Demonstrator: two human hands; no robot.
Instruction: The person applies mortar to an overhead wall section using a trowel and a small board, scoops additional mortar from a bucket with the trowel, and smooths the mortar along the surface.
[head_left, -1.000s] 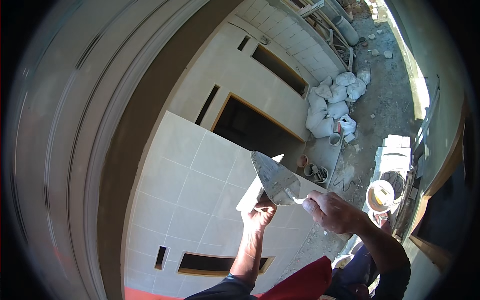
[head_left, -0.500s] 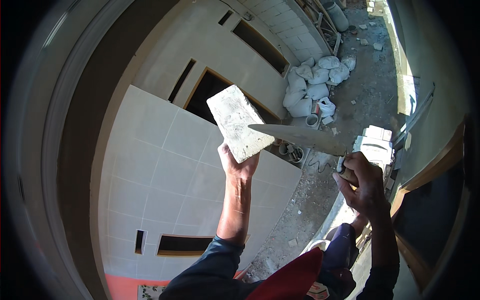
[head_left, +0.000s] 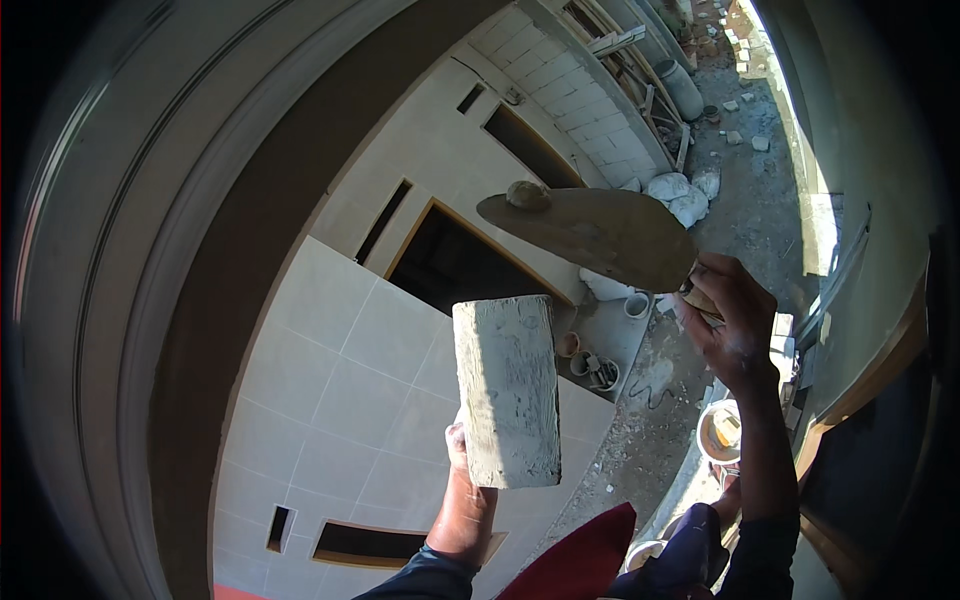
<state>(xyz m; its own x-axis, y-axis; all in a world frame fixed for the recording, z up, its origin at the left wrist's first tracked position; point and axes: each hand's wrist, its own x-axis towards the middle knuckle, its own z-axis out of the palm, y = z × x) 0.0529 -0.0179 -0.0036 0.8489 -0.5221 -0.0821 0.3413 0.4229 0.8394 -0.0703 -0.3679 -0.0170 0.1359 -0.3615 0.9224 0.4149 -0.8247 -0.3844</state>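
My left hand (head_left: 457,447) grips a pale rectangular block (head_left: 508,395) from beneath and behind. Only the thumb side shows; the block hides the other fingers. The block stands upright in the picture, with sunlight along one side of its face. Closed around a trowel's handle, my right hand (head_left: 735,318) is to the right and farther from me. The trowel's broad blade (head_left: 610,238) points left, beyond the block and apart from it. A small lump of grey mortar (head_left: 528,195) sits near the blade's tip.
A white bucket (head_left: 718,432) stands near my right forearm. Below are a tiled wall (head_left: 370,355) with dark openings, white sacks (head_left: 680,200), small tubs (head_left: 600,372) and a rubble-strewn ground (head_left: 745,185). A dark wood-framed opening (head_left: 860,440) lies at right, a wall ledge (head_left: 260,210) at left.
The block has come down toward me and turned more upright. The trowel has swung up and away from the block, its blade tilted to show the mortar lump.
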